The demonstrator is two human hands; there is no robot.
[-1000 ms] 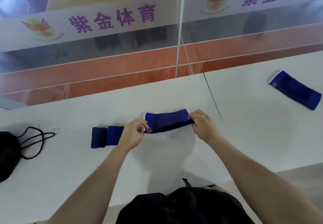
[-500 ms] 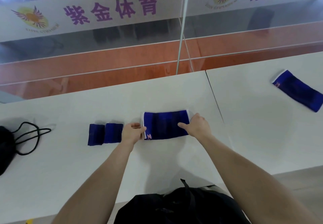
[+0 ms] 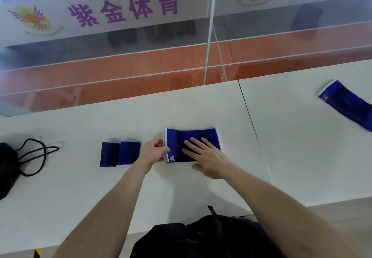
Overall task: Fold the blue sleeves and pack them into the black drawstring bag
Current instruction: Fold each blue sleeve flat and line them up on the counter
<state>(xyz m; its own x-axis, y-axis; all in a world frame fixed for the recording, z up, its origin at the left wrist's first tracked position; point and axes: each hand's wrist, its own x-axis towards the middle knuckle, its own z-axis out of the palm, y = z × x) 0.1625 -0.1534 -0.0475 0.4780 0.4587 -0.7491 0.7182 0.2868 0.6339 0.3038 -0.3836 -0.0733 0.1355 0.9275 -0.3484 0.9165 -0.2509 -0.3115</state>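
A blue sleeve (image 3: 181, 143) with white end trim lies flat on the white table (image 3: 84, 193) in front of me. My left hand (image 3: 154, 153) pinches its left edge near the small logo. My right hand (image 3: 207, 159) rests flat on its right half, fingers spread. Two folded blue sleeves (image 3: 119, 154) sit side by side just left of my left hand. Another unfolded blue sleeve (image 3: 348, 106) lies at the far right. The black drawstring bag (image 3: 8, 169) sits at the left edge, partly cut off, its cord (image 3: 38, 157) looped on the table.
A glass partition (image 3: 141, 60) with purple lettering runs along the table's far edge. A seam (image 3: 249, 116) divides two white tabletops. Dark clothing (image 3: 203, 237) on my body shows at the bottom of the view.
The sleeve has gone from held up between both hands to lying flat on the table. My right hand moved from its right end onto its top, palm down.
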